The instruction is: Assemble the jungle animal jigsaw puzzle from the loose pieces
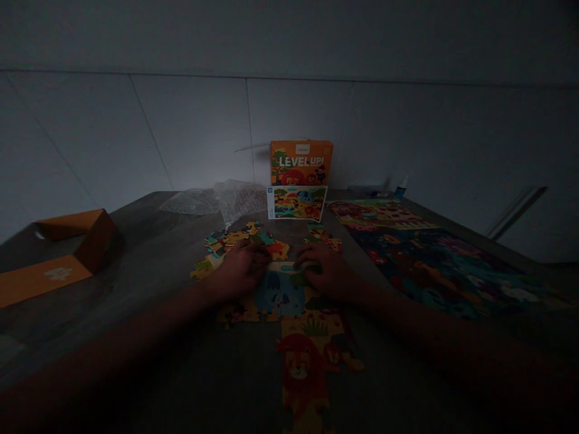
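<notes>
My left hand has its fingers curled inward at the upper left of a partly joined jigsaw puzzle, which shows blue elephants. Opposite it, my right hand bends its fingers down at the puzzle's upper right. A pale puzzle piece with a cloud lies between the fingertips of both hands. Dim light hides the exact contact and the thumbs. Below, joined pieces form a red lion. Loose puzzle pieces lie beyond my left hand, and a smaller group of pieces lies beyond my right.
Against the wall stands an orange puzzle box, with a picture card leaning before it. Clear plastic bags sit to its left. An orange box part is far left. Assembled dark puzzles and a small bottle occupy the right.
</notes>
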Demonstrator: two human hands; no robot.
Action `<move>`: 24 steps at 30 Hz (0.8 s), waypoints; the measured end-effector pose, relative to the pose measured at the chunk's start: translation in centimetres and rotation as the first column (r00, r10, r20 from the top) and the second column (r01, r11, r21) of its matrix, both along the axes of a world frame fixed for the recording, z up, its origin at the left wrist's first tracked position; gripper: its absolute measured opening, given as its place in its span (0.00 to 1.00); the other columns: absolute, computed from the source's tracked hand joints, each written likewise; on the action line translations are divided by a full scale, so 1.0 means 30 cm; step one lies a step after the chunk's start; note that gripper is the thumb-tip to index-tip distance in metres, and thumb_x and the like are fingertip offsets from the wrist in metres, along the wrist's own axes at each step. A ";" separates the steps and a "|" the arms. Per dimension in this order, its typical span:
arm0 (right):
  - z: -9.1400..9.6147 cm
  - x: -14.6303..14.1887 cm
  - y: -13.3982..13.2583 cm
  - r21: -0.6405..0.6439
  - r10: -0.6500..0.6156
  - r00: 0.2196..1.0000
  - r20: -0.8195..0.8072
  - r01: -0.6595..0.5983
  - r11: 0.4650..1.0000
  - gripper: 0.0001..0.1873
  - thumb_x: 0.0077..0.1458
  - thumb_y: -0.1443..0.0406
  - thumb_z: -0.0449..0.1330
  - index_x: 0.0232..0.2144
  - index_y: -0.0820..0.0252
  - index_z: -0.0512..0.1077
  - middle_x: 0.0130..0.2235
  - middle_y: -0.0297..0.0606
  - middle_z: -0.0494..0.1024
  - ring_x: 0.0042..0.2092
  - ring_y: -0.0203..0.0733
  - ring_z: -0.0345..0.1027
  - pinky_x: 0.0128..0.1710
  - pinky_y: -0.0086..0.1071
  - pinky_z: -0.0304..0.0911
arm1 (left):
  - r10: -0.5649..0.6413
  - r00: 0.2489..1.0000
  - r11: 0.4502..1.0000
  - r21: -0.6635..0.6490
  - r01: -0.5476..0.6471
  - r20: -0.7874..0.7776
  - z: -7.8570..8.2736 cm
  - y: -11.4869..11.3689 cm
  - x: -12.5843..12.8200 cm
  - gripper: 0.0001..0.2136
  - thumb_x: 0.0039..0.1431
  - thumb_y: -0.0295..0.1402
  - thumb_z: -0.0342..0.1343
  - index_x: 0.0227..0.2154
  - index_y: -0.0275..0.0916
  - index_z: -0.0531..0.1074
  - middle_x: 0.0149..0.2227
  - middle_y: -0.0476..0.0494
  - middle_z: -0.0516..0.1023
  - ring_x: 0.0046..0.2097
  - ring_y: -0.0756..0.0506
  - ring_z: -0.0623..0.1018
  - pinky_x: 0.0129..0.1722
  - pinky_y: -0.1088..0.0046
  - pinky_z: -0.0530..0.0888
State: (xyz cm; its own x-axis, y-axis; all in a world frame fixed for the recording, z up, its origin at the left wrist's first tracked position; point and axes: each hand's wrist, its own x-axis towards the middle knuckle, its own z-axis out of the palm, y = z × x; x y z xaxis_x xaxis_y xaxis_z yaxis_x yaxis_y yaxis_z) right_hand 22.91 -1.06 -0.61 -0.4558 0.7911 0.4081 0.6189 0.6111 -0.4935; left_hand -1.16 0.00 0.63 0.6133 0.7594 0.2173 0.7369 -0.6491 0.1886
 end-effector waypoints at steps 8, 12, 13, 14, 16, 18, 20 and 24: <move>-0.006 0.004 0.004 0.007 0.004 1.000 -0.017 -0.004 1.000 0.16 0.44 0.77 0.58 0.34 0.61 0.78 0.47 0.44 0.78 0.50 0.47 0.71 0.54 0.44 0.64 | 0.108 0.993 0.993 0.047 -0.106 -0.050 -0.020 -0.018 0.009 0.22 0.60 0.30 0.51 0.57 0.44 0.69 0.54 0.37 0.70 0.55 0.35 0.68 0.55 0.51 0.66; -0.005 0.003 0.004 0.009 0.006 1.000 0.025 -0.006 1.000 0.16 0.46 0.76 0.58 0.37 0.60 0.77 0.47 0.43 0.78 0.50 0.47 0.71 0.54 0.45 0.63 | 0.098 0.990 0.993 0.070 -0.091 -0.099 -0.036 -0.018 0.004 0.21 0.64 0.34 0.48 0.59 0.52 0.67 0.57 0.39 0.67 0.56 0.33 0.65 0.54 0.45 0.64; -0.005 0.003 0.005 0.013 0.015 0.999 0.036 -0.015 1.000 0.16 0.46 0.75 0.58 0.37 0.59 0.77 0.48 0.43 0.78 0.51 0.48 0.70 0.54 0.46 0.63 | 0.095 0.990 0.994 0.069 -0.089 -0.099 -0.040 -0.016 0.002 0.20 0.65 0.35 0.48 0.59 0.52 0.67 0.58 0.40 0.67 0.56 0.33 0.65 0.54 0.44 0.63; -0.006 0.003 0.006 0.018 0.026 0.999 0.043 -0.027 0.999 0.16 0.46 0.75 0.58 0.38 0.59 0.77 0.48 0.43 0.78 0.51 0.48 0.70 0.55 0.46 0.62 | 0.097 0.991 0.993 0.070 -0.091 -0.093 -0.044 -0.014 -0.001 0.19 0.65 0.36 0.48 0.58 0.51 0.68 0.58 0.40 0.67 0.57 0.32 0.64 0.55 0.43 0.63; -0.009 0.003 0.009 0.028 0.055 0.997 0.048 -0.057 0.998 0.17 0.47 0.75 0.58 0.39 0.59 0.77 0.48 0.43 0.78 0.52 0.48 0.70 0.56 0.47 0.60 | 0.101 0.993 0.993 0.068 -0.097 -0.068 -0.047 -0.010 -0.005 0.19 0.65 0.38 0.48 0.57 0.47 0.69 0.58 0.39 0.67 0.57 0.32 0.64 0.56 0.44 0.62; -0.013 0.004 0.010 0.038 0.086 0.995 0.048 -0.088 0.995 0.17 0.47 0.74 0.59 0.40 0.59 0.77 0.48 0.44 0.79 0.52 0.48 0.70 0.57 0.48 0.60 | 0.094 0.995 0.994 0.066 -0.091 -0.043 -0.045 -0.009 -0.006 0.18 0.65 0.39 0.49 0.56 0.46 0.70 0.57 0.39 0.68 0.57 0.33 0.63 0.57 0.46 0.62; -0.014 0.004 0.009 0.047 0.113 0.992 0.050 -0.115 0.992 0.18 0.48 0.74 0.59 0.42 0.59 0.77 0.48 0.43 0.79 0.52 0.48 0.70 0.57 0.47 0.61 | 0.063 0.997 0.996 0.067 -0.061 -0.035 -0.036 -0.012 -0.004 0.17 0.64 0.38 0.49 0.55 0.49 0.71 0.56 0.41 0.70 0.57 0.35 0.64 0.56 0.48 0.63; -0.010 0.004 0.000 0.046 0.166 0.985 0.055 -0.168 0.985 0.21 0.47 0.75 0.58 0.44 0.59 0.77 0.49 0.43 0.79 0.53 0.49 0.69 0.56 0.45 0.62 | 0.021 0.999 0.997 0.073 -0.018 -0.040 -0.019 -0.022 0.004 0.17 0.64 0.36 0.49 0.54 0.52 0.72 0.54 0.43 0.71 0.54 0.36 0.66 0.54 0.49 0.65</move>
State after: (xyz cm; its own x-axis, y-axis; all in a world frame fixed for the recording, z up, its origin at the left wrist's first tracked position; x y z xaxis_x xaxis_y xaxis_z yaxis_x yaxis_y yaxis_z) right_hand 23.04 -1.06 -0.91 -0.6008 0.6814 0.4181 0.5296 0.7310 -0.4304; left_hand -1.05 -0.67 0.06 0.6084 0.7543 0.2470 0.7554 -0.6457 0.1112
